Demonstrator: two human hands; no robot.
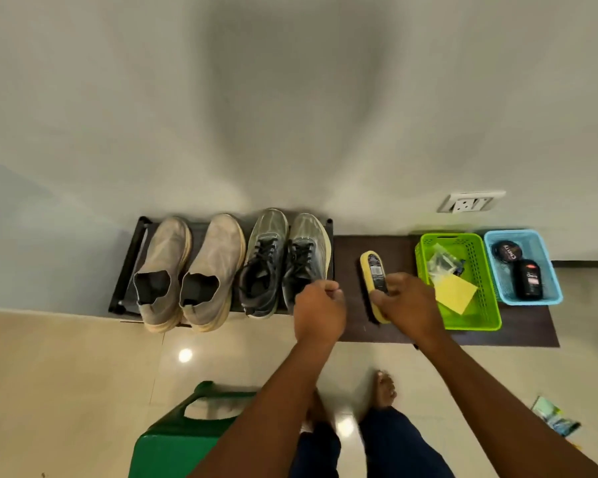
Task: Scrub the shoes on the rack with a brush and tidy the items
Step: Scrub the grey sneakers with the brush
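Right hand gripping brush

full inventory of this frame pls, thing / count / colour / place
shoe rack: 1, black, floor by the wall
slip-on shoes: 2, grey-beige, rack left
lace-up trainers: 2, grey-green, rack right
mat: 1, dark brown, right of rack
brush: 1, yellow, over mat
green basket: 1, on mat, holds yellow cloth and a packet
blue basket: 1, right end, holds polish tin and black bottle
stool: 1, green, near foreground
wall socket: 1, white
left hand: at right trainer's heel
right hand: grips brush
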